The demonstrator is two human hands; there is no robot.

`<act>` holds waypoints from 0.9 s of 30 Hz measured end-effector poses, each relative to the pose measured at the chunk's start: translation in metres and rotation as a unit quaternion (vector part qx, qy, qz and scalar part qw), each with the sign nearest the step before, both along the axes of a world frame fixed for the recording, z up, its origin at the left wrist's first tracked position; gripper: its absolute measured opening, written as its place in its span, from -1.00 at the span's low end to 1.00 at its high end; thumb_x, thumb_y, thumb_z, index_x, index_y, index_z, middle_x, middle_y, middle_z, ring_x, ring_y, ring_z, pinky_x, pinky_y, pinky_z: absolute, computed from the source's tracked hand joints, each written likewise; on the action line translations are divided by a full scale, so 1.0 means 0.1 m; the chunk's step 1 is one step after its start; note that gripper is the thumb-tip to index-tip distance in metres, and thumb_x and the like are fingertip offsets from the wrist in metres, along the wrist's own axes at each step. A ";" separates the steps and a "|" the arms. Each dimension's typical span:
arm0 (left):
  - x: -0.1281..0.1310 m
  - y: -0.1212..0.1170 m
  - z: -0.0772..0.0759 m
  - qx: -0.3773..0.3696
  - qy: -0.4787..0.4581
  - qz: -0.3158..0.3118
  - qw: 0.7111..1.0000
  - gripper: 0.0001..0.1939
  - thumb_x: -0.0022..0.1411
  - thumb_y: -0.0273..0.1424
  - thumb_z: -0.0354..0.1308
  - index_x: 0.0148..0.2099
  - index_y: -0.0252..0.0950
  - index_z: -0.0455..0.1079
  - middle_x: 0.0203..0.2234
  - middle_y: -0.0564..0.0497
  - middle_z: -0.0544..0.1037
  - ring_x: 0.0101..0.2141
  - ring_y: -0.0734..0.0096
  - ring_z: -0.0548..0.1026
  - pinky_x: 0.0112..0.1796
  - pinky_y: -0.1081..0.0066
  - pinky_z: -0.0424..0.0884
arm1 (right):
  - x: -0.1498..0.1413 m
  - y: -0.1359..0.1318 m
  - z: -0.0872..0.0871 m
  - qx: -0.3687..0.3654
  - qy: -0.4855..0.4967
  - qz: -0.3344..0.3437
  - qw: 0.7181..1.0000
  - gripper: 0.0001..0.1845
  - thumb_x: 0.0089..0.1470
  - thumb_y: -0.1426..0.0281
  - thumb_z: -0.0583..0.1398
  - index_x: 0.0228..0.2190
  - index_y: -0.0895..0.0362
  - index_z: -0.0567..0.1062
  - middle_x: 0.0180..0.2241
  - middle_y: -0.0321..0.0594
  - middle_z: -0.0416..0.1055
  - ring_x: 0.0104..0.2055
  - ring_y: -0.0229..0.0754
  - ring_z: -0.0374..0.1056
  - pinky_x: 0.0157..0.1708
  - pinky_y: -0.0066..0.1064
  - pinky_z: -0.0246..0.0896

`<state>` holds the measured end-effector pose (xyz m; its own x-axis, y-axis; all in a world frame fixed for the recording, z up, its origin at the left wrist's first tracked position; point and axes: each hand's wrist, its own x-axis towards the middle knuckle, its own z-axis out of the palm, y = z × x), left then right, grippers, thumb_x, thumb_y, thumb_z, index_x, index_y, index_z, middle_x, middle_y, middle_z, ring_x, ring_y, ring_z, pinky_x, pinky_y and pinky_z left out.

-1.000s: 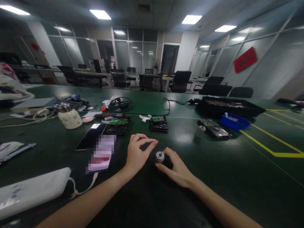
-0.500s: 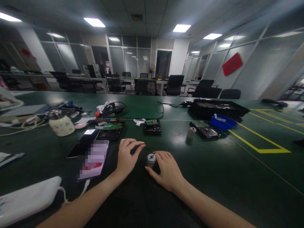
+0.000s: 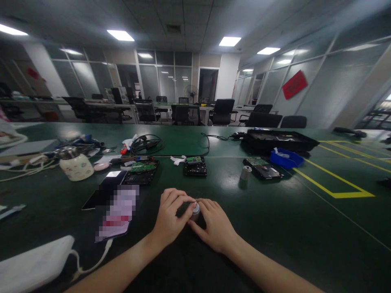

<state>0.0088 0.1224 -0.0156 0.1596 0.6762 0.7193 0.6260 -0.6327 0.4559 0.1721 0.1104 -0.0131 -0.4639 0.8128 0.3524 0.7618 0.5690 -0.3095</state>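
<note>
A small silver metal cylinder point(image 3: 195, 212), motor-like with a flat round top, stands upright on the green table between my hands. My right hand point(image 3: 215, 228) is closed around its right side, thumb in front and fingers behind. Above the cylinder's top, the thumb and index finger of my left hand point(image 3: 171, 213) are pinched together. A tiny bright spot shows at those fingertips, too small to name. A second metal cylinder point(image 3: 245, 173) stands farther right, beside an opened hard drive point(image 3: 265, 169).
Two more opened drives with green boards, a middle one point(image 3: 195, 167) and a left one point(image 3: 142, 171), lie ahead. Leftward are a phone point(image 3: 119, 211), a black tablet point(image 3: 105, 189), a cream flask point(image 3: 76, 167) and a white power strip point(image 3: 36, 262). A blue bin point(image 3: 287, 158) and black tray point(image 3: 279, 140) sit right.
My left hand has moved right and down, bringing its pinched fingertips to the cylinder's top. My right hand has closed in around the cylinder. The camera view has shifted slightly.
</note>
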 end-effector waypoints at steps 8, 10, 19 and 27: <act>0.01 -0.03 0.02 -0.013 -0.009 -0.021 1.000 -0.91 0.16 -0.34 0.17 -0.33 -0.21 0.47 -0.43 0.00 0.50 -0.26 0.28 0.34 -0.20 0.29 0.29 | 0.01 0.00 -0.01 -0.005 0.000 -0.001 1.000 -0.58 0.08 0.23 0.14 -0.09 0.22 0.40 -0.06 -0.01 0.38 0.00 0.03 0.27 0.00 -0.12 0.17; 0.02 -0.04 0.02 -0.019 0.000 -0.021 1.000 -0.90 0.16 -0.32 0.17 -0.33 -0.20 0.48 -0.42 0.00 0.50 -0.25 0.27 0.34 -0.20 0.28 0.29 | 0.01 0.00 -0.01 -0.008 -0.001 -0.001 1.000 -0.59 0.07 0.23 0.13 -0.09 0.23 0.40 -0.06 -0.01 0.38 0.01 0.02 0.26 0.01 -0.13 0.17; 0.02 -0.04 0.03 -0.004 -0.027 -0.022 0.999 -0.91 0.19 -0.38 0.14 -0.32 -0.26 0.45 -0.42 0.00 0.51 -0.26 0.30 0.35 -0.20 0.30 0.30 | 0.01 -0.01 0.01 -0.017 -0.004 -0.002 1.000 -0.58 0.09 0.20 0.12 -0.08 0.20 0.39 -0.06 -0.02 0.37 0.00 0.01 0.26 -0.01 -0.12 0.16; 0.01 -0.02 0.04 -0.045 -0.017 -0.033 0.998 -0.88 0.19 -0.35 0.13 -0.34 -0.23 0.47 -0.40 0.00 0.51 -0.22 0.27 0.33 -0.17 0.28 0.28 | 0.01 0.00 0.01 -0.005 0.023 0.008 1.000 -0.60 0.06 0.23 0.15 -0.11 0.21 0.36 -0.10 -0.03 0.39 -0.04 0.01 0.28 -0.03 -0.09 0.18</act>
<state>0.0099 0.1206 -0.0117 0.1826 0.7275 0.6613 0.5677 -0.6272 0.5332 0.1732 0.1107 -0.0117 -0.4602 0.8091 0.3655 0.7378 0.5775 -0.3494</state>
